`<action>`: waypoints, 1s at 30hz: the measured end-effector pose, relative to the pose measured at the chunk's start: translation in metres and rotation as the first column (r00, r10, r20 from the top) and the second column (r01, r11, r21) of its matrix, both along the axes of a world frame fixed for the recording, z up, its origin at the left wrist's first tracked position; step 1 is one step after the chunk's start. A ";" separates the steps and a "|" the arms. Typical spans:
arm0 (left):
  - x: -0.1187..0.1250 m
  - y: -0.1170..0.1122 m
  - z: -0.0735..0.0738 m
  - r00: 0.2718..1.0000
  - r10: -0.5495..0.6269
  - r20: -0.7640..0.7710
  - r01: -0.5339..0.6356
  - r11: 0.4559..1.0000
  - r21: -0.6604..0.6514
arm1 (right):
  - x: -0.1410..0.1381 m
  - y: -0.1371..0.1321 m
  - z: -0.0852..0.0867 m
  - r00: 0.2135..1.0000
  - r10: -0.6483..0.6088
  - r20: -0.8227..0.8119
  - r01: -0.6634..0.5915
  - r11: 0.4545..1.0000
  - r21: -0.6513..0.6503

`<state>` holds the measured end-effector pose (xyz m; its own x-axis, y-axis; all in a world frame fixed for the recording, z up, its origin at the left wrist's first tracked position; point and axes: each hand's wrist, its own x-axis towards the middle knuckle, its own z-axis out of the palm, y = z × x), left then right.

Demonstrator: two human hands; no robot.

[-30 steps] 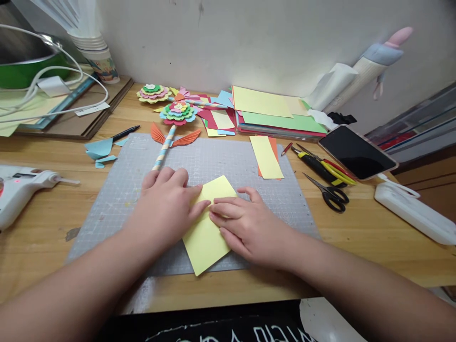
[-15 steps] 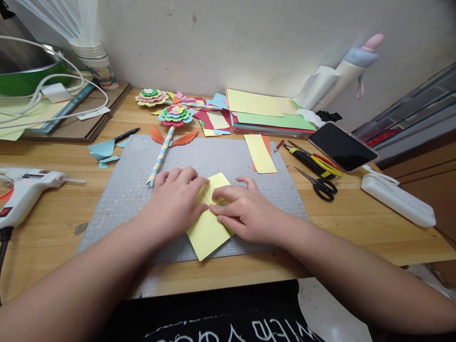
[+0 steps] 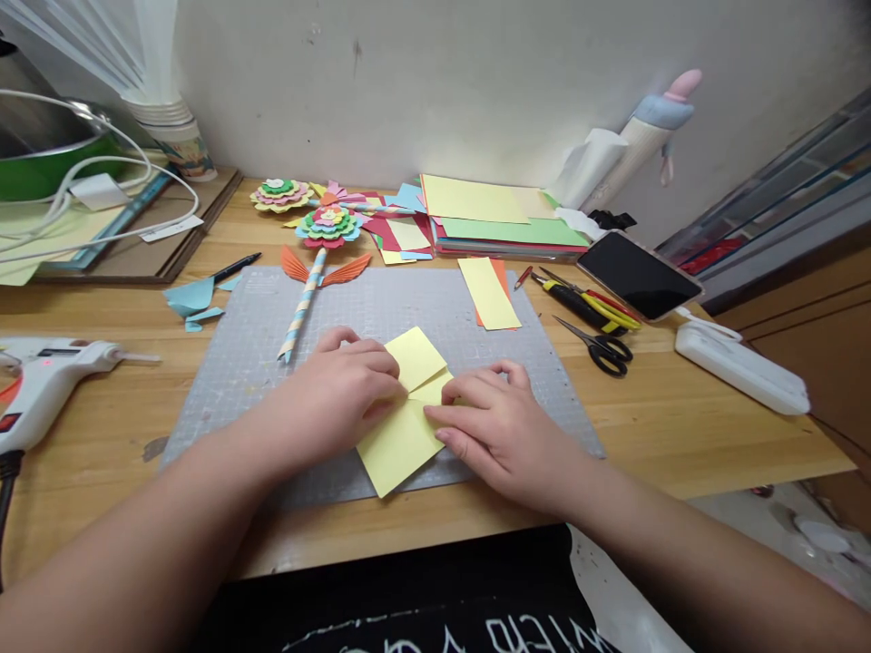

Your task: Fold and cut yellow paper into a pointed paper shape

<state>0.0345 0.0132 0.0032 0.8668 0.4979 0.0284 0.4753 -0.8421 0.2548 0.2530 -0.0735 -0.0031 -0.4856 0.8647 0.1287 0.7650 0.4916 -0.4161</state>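
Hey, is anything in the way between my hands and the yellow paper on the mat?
Nothing visible. Both the left hand and the right hand press directly on the yellow paper, which lies on the grey cutting mat.

Both forearms are bare up to the picture's edge, and so are the left hand (image 3: pixel 333 399) and right hand (image 3: pixel 507 431). Below the near edge of the table (image 3: pixel 714 453), a black garment (image 3: pixel 381 589) bears white lettering, seen upside down.
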 end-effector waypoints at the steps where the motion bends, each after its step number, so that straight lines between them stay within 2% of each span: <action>1: 0.000 -0.001 0.001 1.000 -0.007 -0.011 0.008 1.000 0.003 | -0.002 -0.003 -0.001 1.000 -0.017 -0.018 0.017 1.000 -0.014; 6: 0.001 -0.009 0.003 1.000 0.005 -0.026 -0.004 1.000 0.028 | -0.009 -0.009 -0.002 0.996 -0.078 -0.037 0.075 0.994 -0.080; 14: 0.000 -0.018 0.000 0.999 0.011 -0.052 -0.008 0.999 0.050 | -0.013 -0.009 -0.004 0.988 -0.154 0.012 0.154 0.986 -0.065; 21: -0.003 -0.026 -0.004 0.997 0.041 -0.058 -0.039 0.999 0.025 | -0.013 -0.006 -0.007 0.984 -0.151 0.090 0.158 0.985 -0.073; 30: -0.006 -0.026 -0.006 0.998 0.049 -0.037 -0.049 0.999 0.014 | -0.017 -0.004 -0.003 0.997 -0.078 -0.002 0.077 0.994 -0.073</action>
<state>0.0285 -0.0130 -0.0026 0.8421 0.5394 0.0031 0.5249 -0.8208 0.2252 0.2355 -0.0777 -0.0064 -0.4163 0.9068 0.0661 0.7977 0.3991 -0.4521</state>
